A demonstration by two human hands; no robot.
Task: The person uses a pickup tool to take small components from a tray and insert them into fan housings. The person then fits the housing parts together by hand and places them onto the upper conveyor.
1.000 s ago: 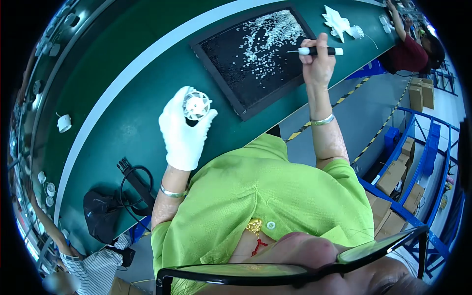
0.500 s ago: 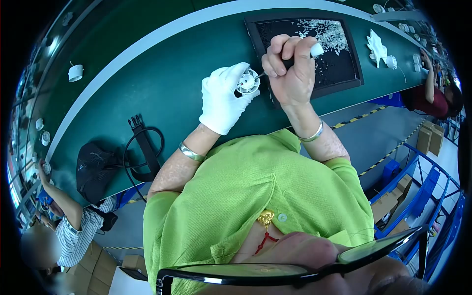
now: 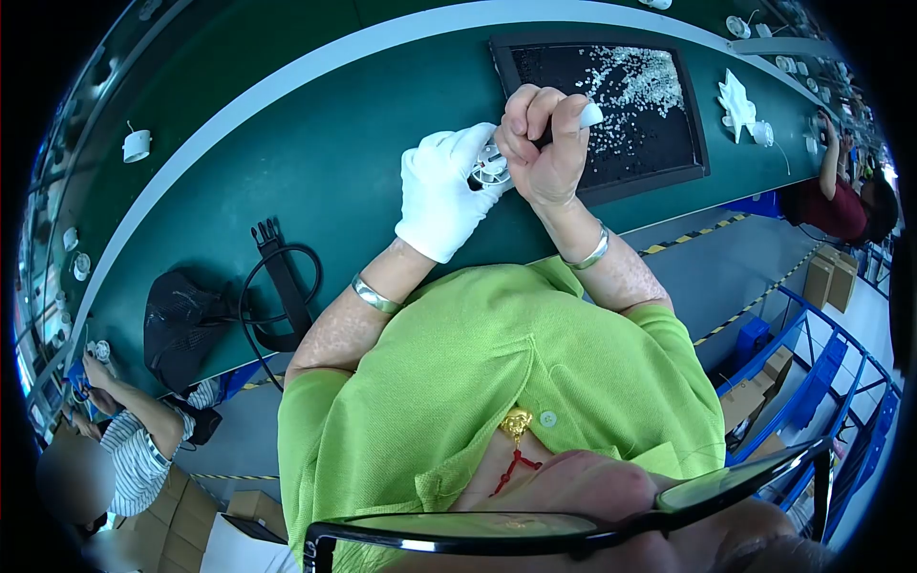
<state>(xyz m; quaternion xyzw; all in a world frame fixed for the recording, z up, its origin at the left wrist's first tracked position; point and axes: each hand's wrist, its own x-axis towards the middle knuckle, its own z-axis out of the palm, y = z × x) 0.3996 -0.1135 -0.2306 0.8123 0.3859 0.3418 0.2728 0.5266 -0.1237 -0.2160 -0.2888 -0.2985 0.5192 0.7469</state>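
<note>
My left hand (image 3: 439,196), in a white glove, is closed around the side of a small round white part with fan-like vanes (image 3: 491,170). My bare right hand (image 3: 552,158) is curled in a fist right beside it, overlapping its right edge. Inside that fist is a dark-handled screwdriver (image 3: 545,136), mostly covered by the fingers; its tip is hidden now. A white cover (image 3: 591,116) shows at the thumb end. Behind the right hand lies a black tray (image 3: 705,143) with many small whitish pieces (image 3: 645,76).
A crumpled white glove (image 3: 735,100) and a white cup-shaped part (image 3: 762,133) lie at right. On the left are a black bag (image 3: 180,329) and a strap with a buckle (image 3: 277,277). Another white part (image 3: 137,145) sits beyond the pale strip. Co-workers sit at both sides.
My right hand has moved left and slightly down toward the white part, now covering the screwdriver's shaft and part of the vanes. The left hand keeps its hold, shifted very slightly right.
</note>
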